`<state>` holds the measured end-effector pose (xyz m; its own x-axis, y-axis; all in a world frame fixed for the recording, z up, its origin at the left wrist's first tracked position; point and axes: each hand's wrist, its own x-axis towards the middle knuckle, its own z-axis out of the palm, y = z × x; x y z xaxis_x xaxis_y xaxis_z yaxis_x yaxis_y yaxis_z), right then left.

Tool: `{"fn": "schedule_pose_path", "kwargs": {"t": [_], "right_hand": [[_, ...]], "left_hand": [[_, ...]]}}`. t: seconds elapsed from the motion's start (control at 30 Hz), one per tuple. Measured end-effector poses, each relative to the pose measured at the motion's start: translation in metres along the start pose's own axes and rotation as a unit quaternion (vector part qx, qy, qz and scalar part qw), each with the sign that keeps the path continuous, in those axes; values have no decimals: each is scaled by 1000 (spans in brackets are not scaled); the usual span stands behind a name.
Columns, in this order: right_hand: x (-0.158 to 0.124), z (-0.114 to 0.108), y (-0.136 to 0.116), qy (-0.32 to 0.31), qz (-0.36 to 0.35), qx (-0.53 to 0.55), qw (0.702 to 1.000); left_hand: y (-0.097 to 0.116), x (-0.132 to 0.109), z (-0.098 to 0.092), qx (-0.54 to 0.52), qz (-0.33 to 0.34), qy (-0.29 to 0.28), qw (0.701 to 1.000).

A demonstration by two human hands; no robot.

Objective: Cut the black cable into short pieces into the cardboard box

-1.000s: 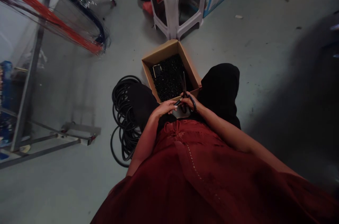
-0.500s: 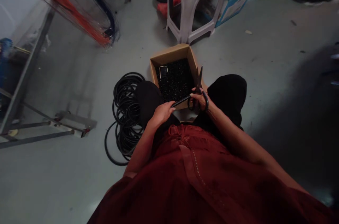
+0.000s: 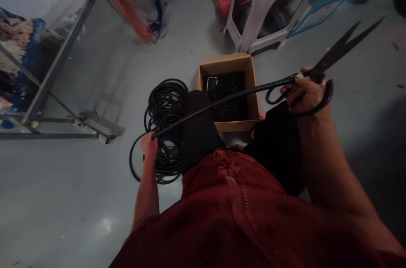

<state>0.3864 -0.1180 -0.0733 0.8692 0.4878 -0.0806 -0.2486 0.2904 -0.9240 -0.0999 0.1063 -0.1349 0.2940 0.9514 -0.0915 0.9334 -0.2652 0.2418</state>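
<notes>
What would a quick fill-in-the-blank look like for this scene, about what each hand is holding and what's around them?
1. The right hand raises a pair of long black ____ with the blades open.
2. The left hand grips black tubing beside a ____ of the same tubing on the floor.
3. Small black pieces fill an open box made of ____.

Missing words: scissors; coil; cardboard.

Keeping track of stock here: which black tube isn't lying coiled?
The black tube stretched straight from the left hand to the right hand, which also grips the scissors. The rest lies looped in the coil.
</notes>
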Motion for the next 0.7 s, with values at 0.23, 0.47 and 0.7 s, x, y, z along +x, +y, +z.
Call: {"fn": "schedule_pose_path", "kwargs": {"t": [0.23,0.47,0.7], "right_hand": [[-5,26,7,-20,-17,-31,999],[-18,69,7,-4,70,11,998],[-5,64,8,78,89,-27,993]], "left_hand": [[-77,7,-28,-34,-160,190,968],[-99,6,-70,-117,-109,289,944],[-104,-38,-20,-116,-122,189,968]]}}
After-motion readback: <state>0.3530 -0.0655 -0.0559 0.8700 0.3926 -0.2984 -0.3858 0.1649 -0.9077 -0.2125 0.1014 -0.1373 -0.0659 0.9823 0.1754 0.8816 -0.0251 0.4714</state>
